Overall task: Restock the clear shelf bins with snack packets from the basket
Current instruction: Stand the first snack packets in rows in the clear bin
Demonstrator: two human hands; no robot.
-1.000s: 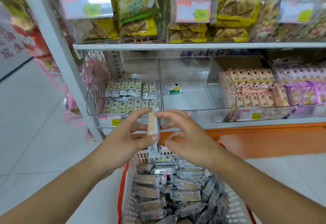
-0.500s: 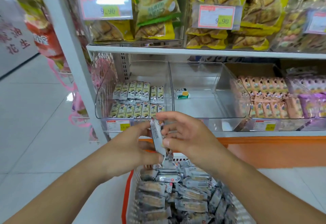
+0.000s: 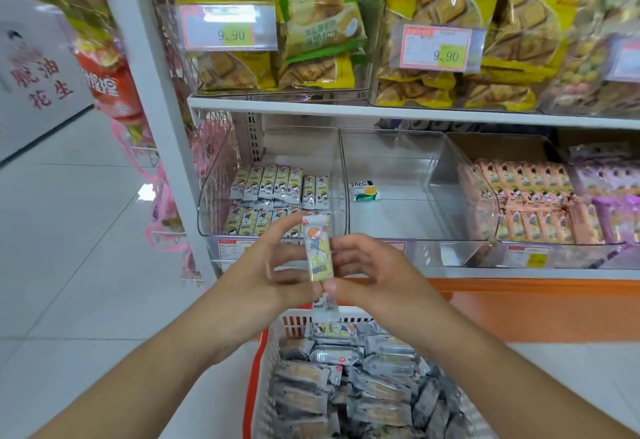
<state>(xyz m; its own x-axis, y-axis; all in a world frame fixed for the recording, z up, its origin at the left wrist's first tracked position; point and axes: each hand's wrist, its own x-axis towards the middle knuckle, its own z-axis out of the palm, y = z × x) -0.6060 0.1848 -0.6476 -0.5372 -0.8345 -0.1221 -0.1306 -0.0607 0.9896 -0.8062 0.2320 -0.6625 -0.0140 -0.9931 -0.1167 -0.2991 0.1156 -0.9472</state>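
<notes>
Head view: at centre frame, left hand point(image 3: 266, 276) and right hand point(image 3: 367, 276) pinch one snack packet point(image 3: 317, 251) upright between their fingers, likely orienting it for the part-filled clear bin point(image 3: 273, 196) behind. Basket point(image 3: 263, 352), lower centre, holds many more packets.

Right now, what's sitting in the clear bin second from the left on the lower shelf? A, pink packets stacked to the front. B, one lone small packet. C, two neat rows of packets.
B: the second bin shows bare floor with only one small green and yellow packet near its back left.
</notes>
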